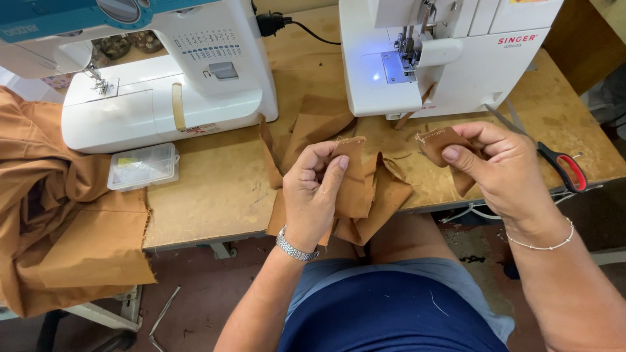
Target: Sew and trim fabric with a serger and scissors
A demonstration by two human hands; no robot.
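Over the table, left hand point(313, 189) and right hand point(502, 166) each pinch a brown fabric piece point(352, 179).

Two machines behind my hands.
Sewing machine point(163, 85) left, serger point(450, 58) right; scissors point(554, 160) on table point(215, 189), far right.

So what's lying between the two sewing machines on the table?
In the head view, between the left sewing machine and the right machine lie loose brown fabric pieces on the wooden table, with a black power plug behind.
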